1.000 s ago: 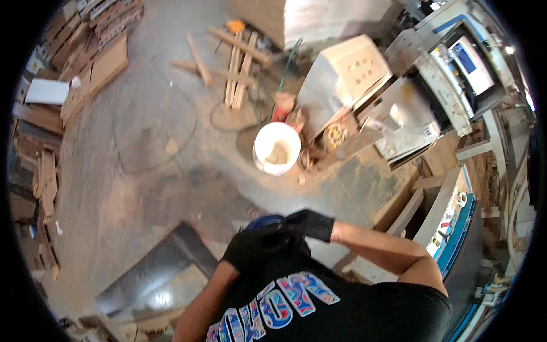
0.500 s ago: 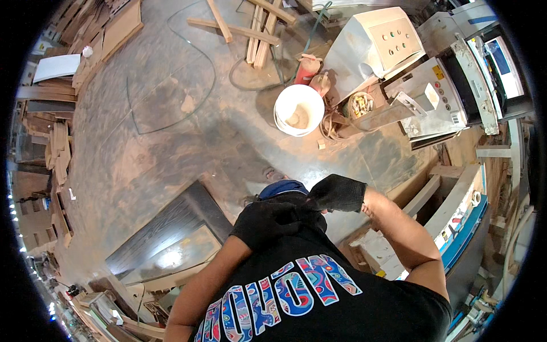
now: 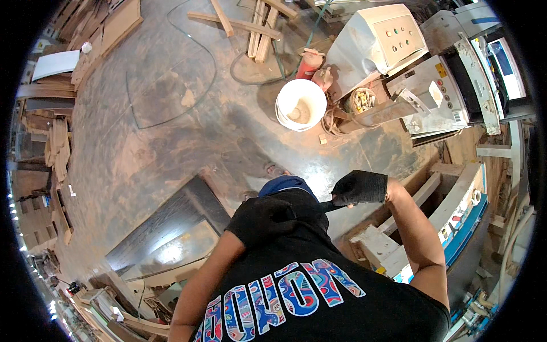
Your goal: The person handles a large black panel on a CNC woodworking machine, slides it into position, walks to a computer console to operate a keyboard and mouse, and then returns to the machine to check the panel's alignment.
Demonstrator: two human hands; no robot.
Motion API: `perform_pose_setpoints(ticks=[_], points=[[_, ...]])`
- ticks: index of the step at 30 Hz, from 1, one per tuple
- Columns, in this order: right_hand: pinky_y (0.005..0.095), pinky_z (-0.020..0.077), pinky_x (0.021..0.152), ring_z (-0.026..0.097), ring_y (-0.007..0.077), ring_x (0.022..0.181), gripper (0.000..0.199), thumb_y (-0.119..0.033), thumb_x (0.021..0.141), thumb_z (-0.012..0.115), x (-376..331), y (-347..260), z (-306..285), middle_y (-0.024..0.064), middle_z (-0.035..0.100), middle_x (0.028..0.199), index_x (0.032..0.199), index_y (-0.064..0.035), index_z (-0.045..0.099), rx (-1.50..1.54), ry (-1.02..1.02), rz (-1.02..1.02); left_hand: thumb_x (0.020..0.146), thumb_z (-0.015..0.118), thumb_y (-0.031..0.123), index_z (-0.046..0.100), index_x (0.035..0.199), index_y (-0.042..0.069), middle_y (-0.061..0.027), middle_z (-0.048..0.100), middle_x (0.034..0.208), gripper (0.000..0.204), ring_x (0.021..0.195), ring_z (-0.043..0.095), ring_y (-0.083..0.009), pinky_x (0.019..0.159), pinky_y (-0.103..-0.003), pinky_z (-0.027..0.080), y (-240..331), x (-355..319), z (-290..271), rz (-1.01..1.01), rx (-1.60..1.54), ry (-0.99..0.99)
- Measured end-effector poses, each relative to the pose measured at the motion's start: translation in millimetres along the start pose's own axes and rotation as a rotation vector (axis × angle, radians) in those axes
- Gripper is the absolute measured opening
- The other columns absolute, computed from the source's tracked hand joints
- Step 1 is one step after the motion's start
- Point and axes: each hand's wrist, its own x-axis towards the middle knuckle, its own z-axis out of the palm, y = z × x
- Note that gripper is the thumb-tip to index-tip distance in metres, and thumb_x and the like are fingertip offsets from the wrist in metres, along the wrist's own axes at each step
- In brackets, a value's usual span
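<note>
Both my hands wear black gloves and hang in front of my black shirt with coloured letters (image 3: pixel 285 296). My right hand (image 3: pixel 360 188) is out to the right of my belly, fingers closed on a narrow dark piece (image 3: pixel 322 206) that stretches toward my left hand. My left hand (image 3: pixel 263 219) lies against the shirt and blends into it; its fingers are hard to make out. I cannot tell whether the dark piece is part of the left glove or something else. A blue cloth edge (image 3: pixel 285 183) shows just above the hands.
A white bucket (image 3: pixel 300 105) stands on the concrete floor ahead, with a red canister (image 3: pixel 307 61) and grey machine cabinets (image 3: pixel 379 43) behind it. Loose wood slats (image 3: pixel 256 28) lie farther off. A dark panel (image 3: pixel 171 228) lies at my left, a blue-white machine (image 3: pixel 456 228) at my right.
My hands were together at my belly; the right hand has drawn away to the right, stretching the dark piece. The view has tipped, so the bucket and machines sit higher in the picture.
</note>
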Motion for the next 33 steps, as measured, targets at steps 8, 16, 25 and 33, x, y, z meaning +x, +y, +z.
perform_pose_setpoints(ticks=[8, 16, 25, 33], points=[[0.0266, 0.0479, 0.071, 0.057, 0.0102, 0.080, 0.029, -0.026, 0.092, 0.063, 15.6, 19.7, 27.0, 0.0055, 0.066, 0.090, 0.107, -0.0005, 0.063, 0.248, -0.057, -0.050, 0.086, 0.067, 0.019, 0.071, 0.107, 0.004, -0.0124, 0.073, 0.099, 0.026, 0.089, 0.069, -0.0193, 0.080, -0.031, 0.053, -53.5, -25.9, -37.8, -0.108, -0.039, 0.549], [0.0263, 0.0468, 0.075, 0.054, 0.0097, 0.081, 0.023, -0.027, 0.097, 0.056, 30.5, 25.2, 50.0, 0.0005, 0.060, 0.090, 0.106, -0.0060, 0.061, 0.477, 0.078, -0.112, 0.089, 0.067, 0.016, 0.070, 0.111, 0.004, 0.0029, 0.061, 0.072, 0.025, 0.045, 0.039, -0.0041, 0.040, -0.024, 0.030, -44.4, -59.6, -68.8, -0.418, -0.470, 0.906], [0.0254, 0.0472, 0.075, 0.058, 0.0094, 0.082, 0.020, -0.026, 0.093, 0.061, 39.4, 30.8, 70.0, -0.0008, 0.062, 0.092, 0.106, -0.0104, 0.063, 0.782, 0.269, 0.044, 0.089, 0.068, 0.019, 0.071, 0.110, 0.006, 0.0047, 0.055, 0.063, 0.025, 0.043, 0.041, -0.0054, 0.040, -0.024, 0.030, -33.3, -65.7, -59.5, -0.487, -0.629, 0.899], [0.0244, 0.0455, 0.071, 0.056, 0.0100, 0.077, 0.015, -0.015, 0.090, 0.065, 53.9, 22.3, 82.7, 0.0006, 0.056, 0.083, 0.091, -0.0096, 0.051, 0.899, 0.401, -0.044, 0.086, 0.070, 0.015, 0.071, 0.108, 0.003, 0.0013, 0.065, 0.073, 0.025, 0.053, 0.051, -0.0065, 0.048, -0.024, 0.041, -13.2, -61.0, -54.3, -0.560, -0.690, 0.773]])
